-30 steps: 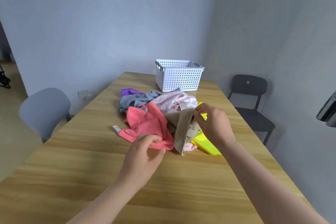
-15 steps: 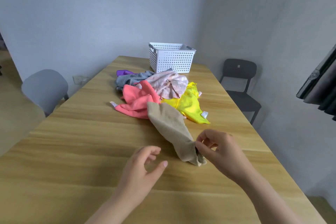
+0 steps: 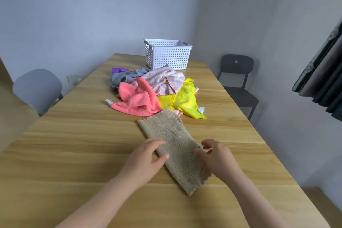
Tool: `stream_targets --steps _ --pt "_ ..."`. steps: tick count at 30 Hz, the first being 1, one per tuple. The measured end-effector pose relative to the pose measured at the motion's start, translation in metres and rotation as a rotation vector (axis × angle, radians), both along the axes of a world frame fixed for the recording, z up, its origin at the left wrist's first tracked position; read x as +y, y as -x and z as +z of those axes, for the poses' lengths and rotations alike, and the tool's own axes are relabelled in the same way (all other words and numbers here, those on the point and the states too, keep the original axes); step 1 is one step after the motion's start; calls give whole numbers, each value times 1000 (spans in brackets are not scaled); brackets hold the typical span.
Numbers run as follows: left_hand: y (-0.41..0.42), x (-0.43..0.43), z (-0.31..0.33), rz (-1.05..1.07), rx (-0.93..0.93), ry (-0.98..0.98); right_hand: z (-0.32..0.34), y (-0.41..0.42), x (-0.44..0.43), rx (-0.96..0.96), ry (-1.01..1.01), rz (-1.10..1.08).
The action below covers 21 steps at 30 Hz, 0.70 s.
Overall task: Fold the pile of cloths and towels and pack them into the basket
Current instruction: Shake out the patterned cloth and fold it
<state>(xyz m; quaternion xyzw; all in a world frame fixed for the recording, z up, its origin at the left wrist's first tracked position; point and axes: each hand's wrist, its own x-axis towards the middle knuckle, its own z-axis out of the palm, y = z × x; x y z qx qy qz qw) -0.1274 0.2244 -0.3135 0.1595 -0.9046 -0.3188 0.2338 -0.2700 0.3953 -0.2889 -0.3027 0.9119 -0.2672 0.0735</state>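
Beige towel [image 3: 175, 150] flat near counter's [image 3: 74, 144] near edge, soft, limp, light; grab corners. Left hand [image 3: 148, 155] open on it, right hand [image 3: 214, 155] pinching its right edge.

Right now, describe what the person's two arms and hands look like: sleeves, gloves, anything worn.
Both forearms enter from the bottom edge and are bare as far as the picture shows: no sleeves in view. The left hand and right hand wear no gloves. No rings, watch, bracelets or markings show on either wrist or on the fingers.
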Motion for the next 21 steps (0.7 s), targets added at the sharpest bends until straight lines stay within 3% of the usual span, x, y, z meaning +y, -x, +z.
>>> stream_targets --steps 3,7,10,16,21 --pt "2 2 -4 -32 -134 63 -2 3 -7 -63 -35 -14" --pt "-14 0 -7 -31 -193 177 -5 0 -2 -148 97 55" --pt "-35 3 -5 -79 -174 263 -5 -11 1 -95 203 143" --pt "-47 0 8 17 8 116 -15 -44 10 -44 129 572" --pt "-28 15 26 -127 61 93 -12 -48 45 -214 337 399"
